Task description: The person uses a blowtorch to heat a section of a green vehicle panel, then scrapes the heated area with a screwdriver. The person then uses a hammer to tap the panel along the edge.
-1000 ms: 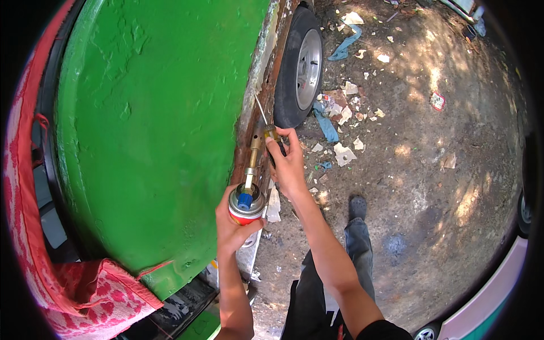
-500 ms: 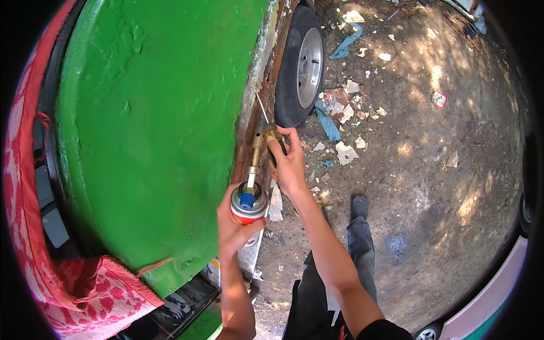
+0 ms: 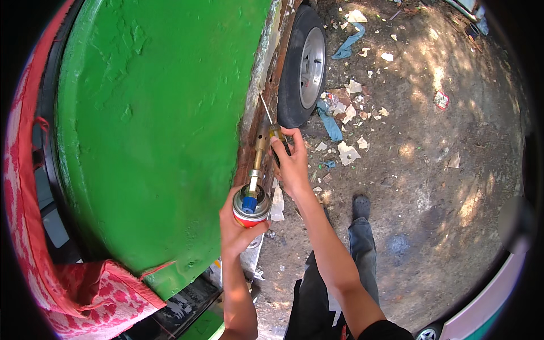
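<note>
My left hand (image 3: 238, 229) grips a red and silver gas canister (image 3: 251, 208) with a blue valve and a brass torch nozzle (image 3: 259, 148) that points up along the rusty lower edge (image 3: 258, 107) of a green vehicle panel (image 3: 153, 124). My right hand (image 3: 292, 164) holds a thin metal rod (image 3: 266, 110) by its dark handle, with the tip resting against the rusty edge just above the nozzle. Both hands are close together beside the panel.
A black tyre with a silver rim (image 3: 303, 62) stands just beyond the hands. The dirt ground (image 3: 430, 170) is littered with paper scraps and blue rags (image 3: 331, 122). A red patterned cloth (image 3: 85, 294) hangs at the lower left. My shoe (image 3: 360, 205) is planted on the dirt.
</note>
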The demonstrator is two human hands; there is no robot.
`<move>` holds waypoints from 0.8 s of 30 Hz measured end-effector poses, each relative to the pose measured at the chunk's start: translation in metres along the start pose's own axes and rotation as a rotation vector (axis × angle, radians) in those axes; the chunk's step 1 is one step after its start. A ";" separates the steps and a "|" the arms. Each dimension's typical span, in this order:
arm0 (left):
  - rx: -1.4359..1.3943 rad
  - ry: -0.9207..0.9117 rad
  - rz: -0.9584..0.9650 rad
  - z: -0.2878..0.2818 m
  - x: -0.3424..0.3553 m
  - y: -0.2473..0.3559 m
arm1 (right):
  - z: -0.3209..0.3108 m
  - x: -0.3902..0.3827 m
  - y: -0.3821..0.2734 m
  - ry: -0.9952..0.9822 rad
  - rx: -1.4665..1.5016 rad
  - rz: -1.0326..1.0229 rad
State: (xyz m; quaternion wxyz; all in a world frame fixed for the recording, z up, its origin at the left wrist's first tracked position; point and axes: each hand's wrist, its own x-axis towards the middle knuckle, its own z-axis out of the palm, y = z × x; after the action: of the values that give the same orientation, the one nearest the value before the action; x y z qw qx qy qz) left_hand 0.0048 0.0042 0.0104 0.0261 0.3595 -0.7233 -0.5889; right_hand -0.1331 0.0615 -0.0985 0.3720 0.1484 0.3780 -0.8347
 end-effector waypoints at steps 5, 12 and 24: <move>0.019 0.030 0.007 0.006 0.007 0.002 | -0.014 -0.016 0.006 0.035 0.003 0.056; 0.065 0.133 0.059 0.044 0.044 -0.005 | -0.061 -0.030 -0.010 0.149 -0.020 0.060; 0.002 0.262 0.097 0.092 0.065 -0.015 | -0.126 -0.041 -0.050 0.223 -0.138 0.073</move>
State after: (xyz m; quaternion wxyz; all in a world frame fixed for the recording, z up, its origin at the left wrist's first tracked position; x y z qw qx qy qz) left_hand -0.0780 0.0444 -0.0558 0.1485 0.3979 -0.7310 -0.5341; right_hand -0.1456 0.1975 -0.1352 0.3668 0.2281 0.4679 -0.7711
